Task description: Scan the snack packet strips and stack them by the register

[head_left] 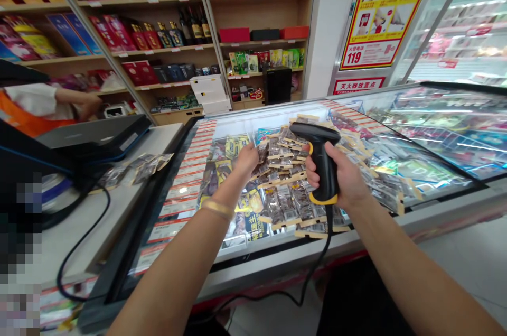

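Observation:
My right hand [348, 175] is wrapped round the grip of a black and yellow handheld barcode scanner [327, 167], held upright above the glass-topped freezer. A black cable [317, 267] runs down from its handle. At the left edge of a heap of small clear packets with dark contents and tan strips [287, 201], my left hand [247, 159] has its fingers closed; what they pinch is hidden. A gold bracelet [217, 208] circles that wrist. Yellow and dark packages [253, 214] show beneath the left forearm.
On the counter [138, 193] at left lie a few more packets [152, 166], near dark checkout equipment [95, 135]. A person in an orange vest [24, 114] stands behind it. Shelves [158, 3] of boxes and bottles line the back. Price labels [190, 177] run along the freezer [245, 267].

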Motion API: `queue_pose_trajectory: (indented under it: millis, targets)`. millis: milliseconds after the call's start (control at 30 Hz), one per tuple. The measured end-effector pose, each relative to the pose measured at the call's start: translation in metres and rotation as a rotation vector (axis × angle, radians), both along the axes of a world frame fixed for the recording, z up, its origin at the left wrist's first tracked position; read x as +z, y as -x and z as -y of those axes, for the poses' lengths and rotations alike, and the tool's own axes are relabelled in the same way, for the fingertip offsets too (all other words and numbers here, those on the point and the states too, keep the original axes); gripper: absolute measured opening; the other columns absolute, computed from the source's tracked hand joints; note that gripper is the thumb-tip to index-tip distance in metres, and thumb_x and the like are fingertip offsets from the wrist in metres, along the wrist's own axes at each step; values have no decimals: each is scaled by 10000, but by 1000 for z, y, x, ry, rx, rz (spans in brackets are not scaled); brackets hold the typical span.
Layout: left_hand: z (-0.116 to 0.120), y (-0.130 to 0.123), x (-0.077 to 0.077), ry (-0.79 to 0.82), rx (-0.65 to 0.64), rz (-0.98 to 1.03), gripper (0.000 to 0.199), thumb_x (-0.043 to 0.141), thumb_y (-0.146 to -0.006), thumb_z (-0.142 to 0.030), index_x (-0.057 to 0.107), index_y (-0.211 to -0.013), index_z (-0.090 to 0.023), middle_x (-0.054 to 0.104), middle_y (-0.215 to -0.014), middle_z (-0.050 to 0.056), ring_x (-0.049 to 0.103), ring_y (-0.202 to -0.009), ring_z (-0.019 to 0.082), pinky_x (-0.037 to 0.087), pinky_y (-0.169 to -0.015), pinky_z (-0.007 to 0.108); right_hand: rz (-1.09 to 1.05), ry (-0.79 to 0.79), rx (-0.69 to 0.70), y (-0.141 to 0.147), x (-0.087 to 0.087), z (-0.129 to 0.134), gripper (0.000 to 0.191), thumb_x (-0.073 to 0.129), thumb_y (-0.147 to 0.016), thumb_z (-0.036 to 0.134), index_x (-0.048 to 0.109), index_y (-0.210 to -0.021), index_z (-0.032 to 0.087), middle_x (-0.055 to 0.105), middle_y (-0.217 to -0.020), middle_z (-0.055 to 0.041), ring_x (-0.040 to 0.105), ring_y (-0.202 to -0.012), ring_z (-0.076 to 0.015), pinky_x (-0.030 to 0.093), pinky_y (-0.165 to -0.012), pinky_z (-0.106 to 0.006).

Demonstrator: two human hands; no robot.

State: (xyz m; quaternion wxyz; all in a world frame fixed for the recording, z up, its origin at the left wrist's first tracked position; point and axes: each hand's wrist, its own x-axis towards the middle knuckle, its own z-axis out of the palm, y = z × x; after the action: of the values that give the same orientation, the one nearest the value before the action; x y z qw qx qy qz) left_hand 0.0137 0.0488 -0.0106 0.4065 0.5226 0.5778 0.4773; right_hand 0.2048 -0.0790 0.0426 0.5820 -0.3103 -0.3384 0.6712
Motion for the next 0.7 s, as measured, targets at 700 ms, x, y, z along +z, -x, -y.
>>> queue_pose_trajectory:
  millis: [700]
  targets:
    - [23, 177, 14, -269, 383, -304, 436, 506, -805, -182, 643, -1214, -117, 666, -1280, 143, 623, -1188, 232, 453, -1069, 375, 72, 46, 250, 116, 14, -15, 342, 663, -811, 492, 607, -931, 176, 539, -586, 27, 449, -435, -89, 394, -404, -200]
